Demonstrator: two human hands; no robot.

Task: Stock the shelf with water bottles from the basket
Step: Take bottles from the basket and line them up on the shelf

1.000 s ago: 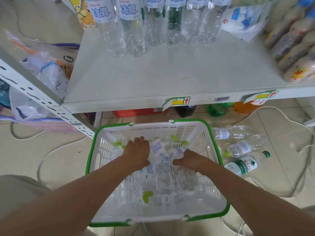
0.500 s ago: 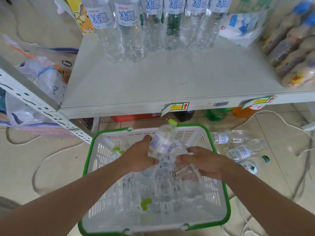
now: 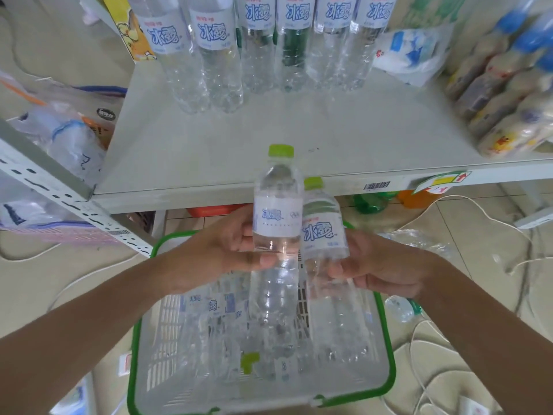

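My left hand grips a clear water bottle with a lime green cap, held upright above the basket. My right hand holds a second water bottle right beside it, the two touching. Both bottles sit just below the front edge of the grey shelf. The white basket with green rim stands on the floor beneath my hands, with several more bottles lying inside. A row of standing water bottles lines the back of the shelf.
Packaged goods fill the shelf's right side, and a white bag lies behind. Loose bottles and white cables lie on the tiled floor to the right. A perforated shelf rail juts out at left.
Both hands reached into the basket, each took a bottle, and lifted them up toward the shelf's front edge. The view has moved closer to the shelf.
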